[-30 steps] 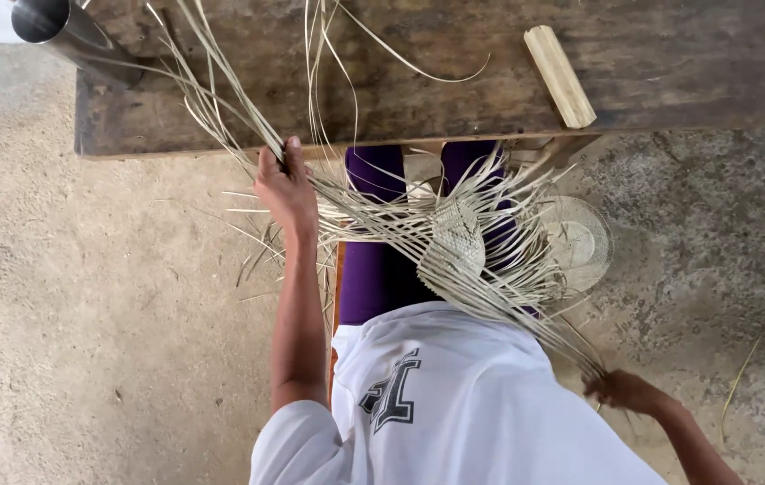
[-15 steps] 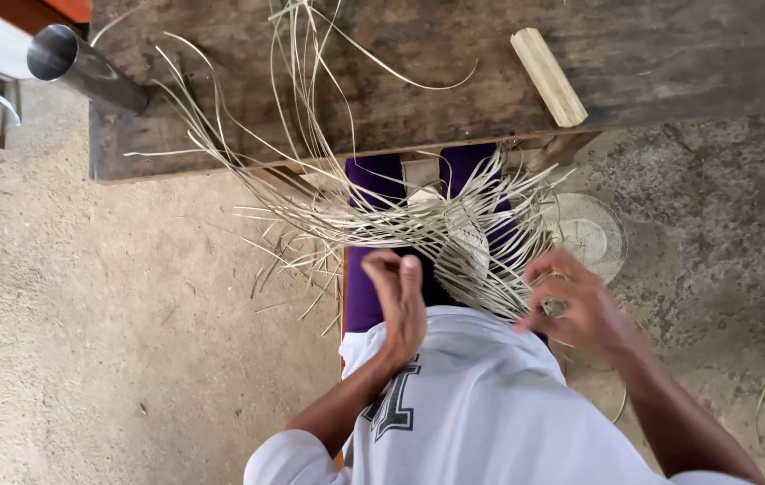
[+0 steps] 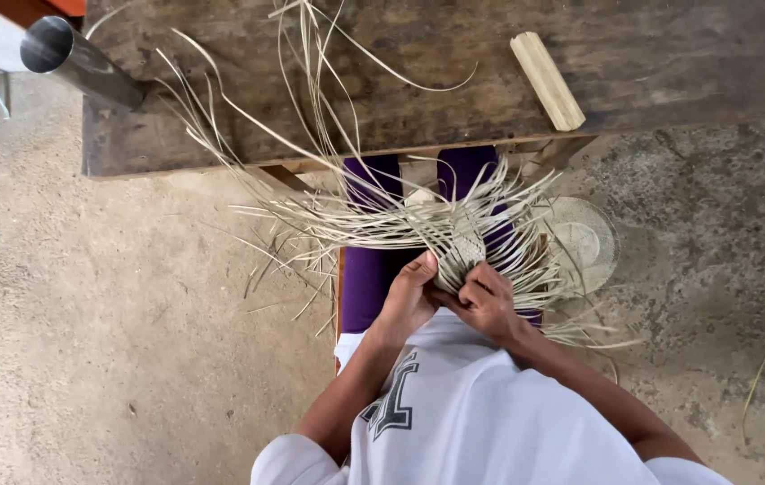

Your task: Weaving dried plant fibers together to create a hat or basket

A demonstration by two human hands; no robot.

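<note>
Where both hands (image 3: 450, 301) grip it: pale woven piece (image 3: 465, 247) (loose strips (image 3: 329, 216) splayed outward).

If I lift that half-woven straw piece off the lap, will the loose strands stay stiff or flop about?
The loose strands probably flop: they are thin and curve away in all directions. The woven centre, pinched by the left hand and right hand, looks firmer. Likely very light.

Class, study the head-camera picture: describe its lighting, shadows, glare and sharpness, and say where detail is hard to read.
In the head view, light is soft and even, shadows faint, darker only under the wooden bench; the metal tube shows a bright sheen; the left hand and right hand look fairly sharp, but the thin straw strands merge where they cross, so the weave is hard to read.
</note>
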